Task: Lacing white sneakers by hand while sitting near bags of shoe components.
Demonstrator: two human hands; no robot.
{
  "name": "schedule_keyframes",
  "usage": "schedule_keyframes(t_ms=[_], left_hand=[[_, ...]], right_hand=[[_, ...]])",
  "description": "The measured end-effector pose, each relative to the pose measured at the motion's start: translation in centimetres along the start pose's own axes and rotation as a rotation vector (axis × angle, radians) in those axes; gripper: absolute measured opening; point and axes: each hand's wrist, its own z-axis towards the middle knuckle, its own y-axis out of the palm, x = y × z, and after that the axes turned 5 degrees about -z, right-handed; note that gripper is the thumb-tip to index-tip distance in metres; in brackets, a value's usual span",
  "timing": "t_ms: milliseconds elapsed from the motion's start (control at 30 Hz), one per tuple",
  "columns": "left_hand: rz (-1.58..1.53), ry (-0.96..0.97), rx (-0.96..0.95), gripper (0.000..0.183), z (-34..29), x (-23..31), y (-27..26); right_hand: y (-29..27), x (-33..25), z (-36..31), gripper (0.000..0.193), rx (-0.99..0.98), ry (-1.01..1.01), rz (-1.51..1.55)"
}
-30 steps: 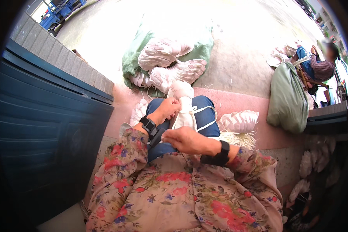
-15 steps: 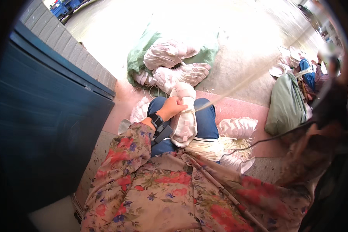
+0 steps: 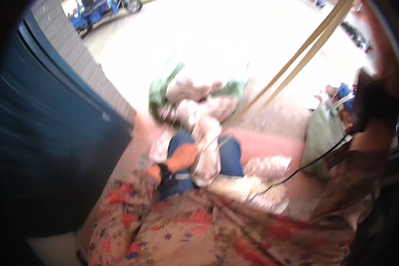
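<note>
A pale pinkish-white bundle (image 3: 207, 153) of what look like cloth work gloves lies across my knees. My left hand (image 3: 185, 157), blurred, is closed against its left side, gripping it. Two taut strands of a cream cord (image 3: 297, 62) rise from the bundle to the upper right. Up there, at the picture's rim, my raised right hand (image 3: 379, 48) holds their far end; its fingers are partly cut off and blurred. More cream cords (image 3: 235, 187) lie over my right thigh.
Ahead, similar bundles (image 3: 190, 88) rest on an open green sack (image 3: 157, 95). Another bundle (image 3: 268, 166) lies right of my knees. A full green sack (image 3: 321, 133) stands farther right. A dark blue panel (image 3: 62, 133) closes the left side. A black cable (image 3: 306, 166) runs to my right wrist.
My right arm has come up, and the cord now stretches higher and steeper as two clear strands. My left hand stays at the bundle. The whole view has shifted, with more blur.
</note>
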Motion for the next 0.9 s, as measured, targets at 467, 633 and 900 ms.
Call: schedule_keyframes(t_ms=[467,633,900], left_hand=[[-0.826,-0.072,-0.394,0.018,9.5,17.5,-10.8],[-0.461,0.118,0.341,0.015,2.6,7.9,-25.2],[-1.375,-0.32,1.02,0.017,-15.5,-12.8,-38.6]], right_hand=[[-1.8,1.6,1.3,0.021,-0.029,0.257,0.372],[-18.6,11.0,-8.6,0.035,0.244,0.608,0.178],[-31.2,15.4,-39.8,0.028,0.442,1.201,-0.193]])
